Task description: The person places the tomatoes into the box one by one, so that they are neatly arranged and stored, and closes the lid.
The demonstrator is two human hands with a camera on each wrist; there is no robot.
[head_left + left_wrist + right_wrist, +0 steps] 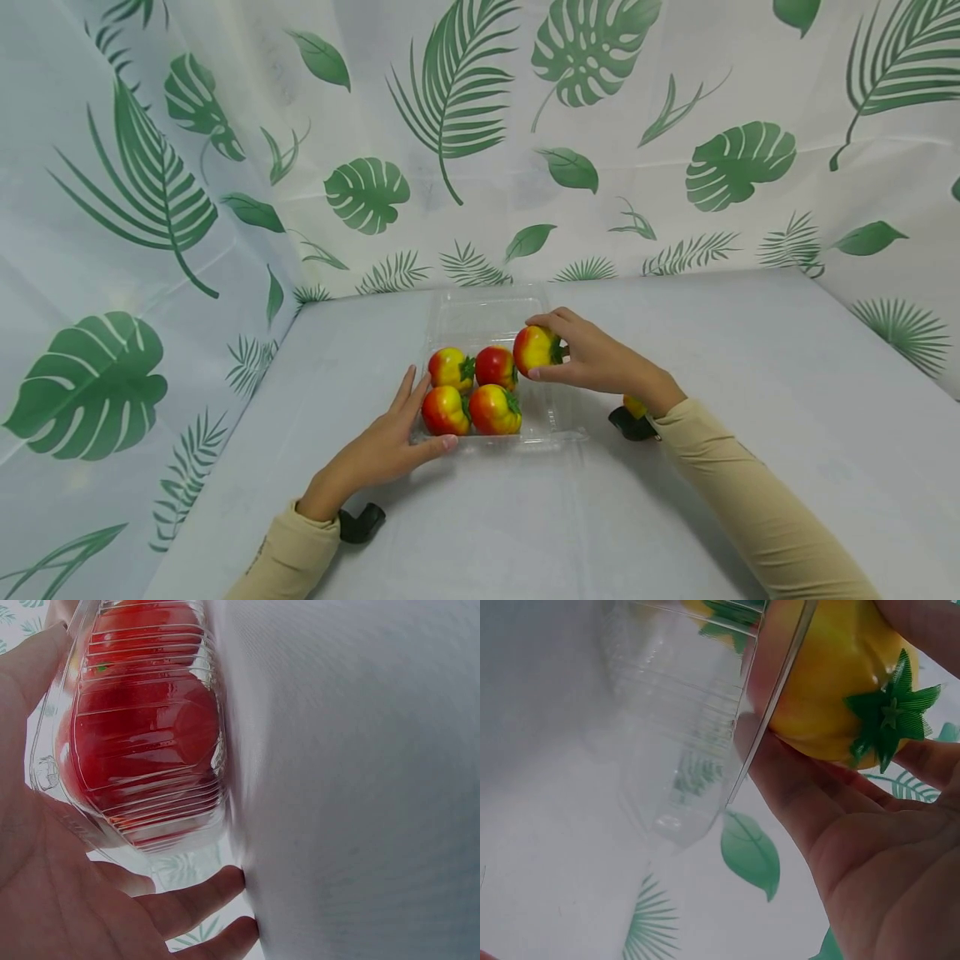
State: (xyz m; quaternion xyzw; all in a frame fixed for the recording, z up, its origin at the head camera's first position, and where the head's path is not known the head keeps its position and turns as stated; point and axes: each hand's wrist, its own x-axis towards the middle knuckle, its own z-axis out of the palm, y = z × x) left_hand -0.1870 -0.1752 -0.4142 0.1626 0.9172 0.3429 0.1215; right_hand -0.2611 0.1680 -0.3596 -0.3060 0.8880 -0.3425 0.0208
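My right hand (596, 354) grips a red-and-yellow tomato (531, 350) with a star-shaped green leaf top, thumb and fingers on opposite sides of it. In the right wrist view this tomato (832, 682) overlaps the rim of a clear plastic clamshell box (536, 423). Several similar tomatoes sit in the box, among them a front-left one (446, 410) and a back one (495, 367). Along the box's left side lies my left hand (382, 442), fingers spread and fairly straight, thumb at the front edge. Through the clear wall, the left wrist view shows red tomatoes (146, 727).
The clear lid (487, 312) is folded back behind the box, toward the leaf-printed curtain (480, 225). A yellow thing (634, 406) shows partly behind my right wrist. White cloth covers the table (495, 517).
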